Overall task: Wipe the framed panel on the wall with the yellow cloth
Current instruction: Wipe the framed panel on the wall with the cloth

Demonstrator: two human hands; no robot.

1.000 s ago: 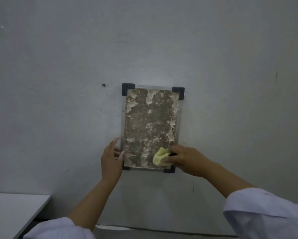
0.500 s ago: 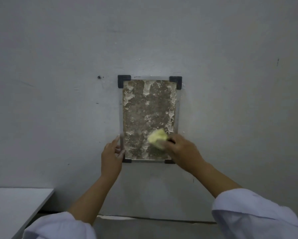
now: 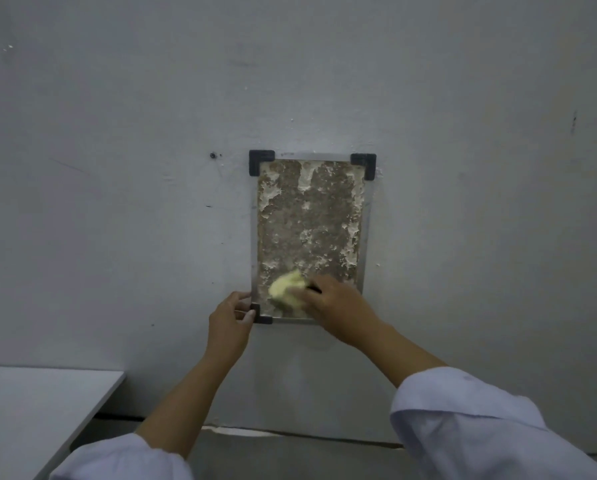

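A: Change since 0.5 s ago: the crumpled yellow cloth [image 3: 287, 293] has shifted from the lower right part of the panel toward its lower left. The right hand [image 3: 338, 306] has moved left with it.

B: Grip on the cloth?

A: The right hand's fingers are curled round the wad and press it against the panel face. A small dark thing shows at the fingers beside the cloth; too small to identify.

B: Describe the panel.

A: Upright rectangular framed panel [image 3: 310, 216], mottled brown surface with flaky white patches, thin metal edging, fixed flat on the grey painted wall [image 3: 117, 168]. 3 black plastic corner brackets are visible: top left [image 3: 260, 162], top right [image 3: 364, 164], bottom left [image 3: 260, 315]. The right hand covers the bottom right corner.

B: Left hand?

A: The left hand [image 3: 229, 322] sits at the bottom left corner. Its thumb and fingers pinch the frame edge at that bracket, as they did 0.5 s ago.

B: Cloth position relative to the left hand?

A: Near, apart, with the frame edge between them. The cloth lies on the lower left area of the panel, just above the bottom edge.

B: Other items?

A: Both forearms come out of pale blue sleeves [image 3: 480, 427]. A white tabletop corner [image 3: 30, 410] is at lower left, and a small dark mark [image 3: 213, 155] is on the wall left of the panel's top.
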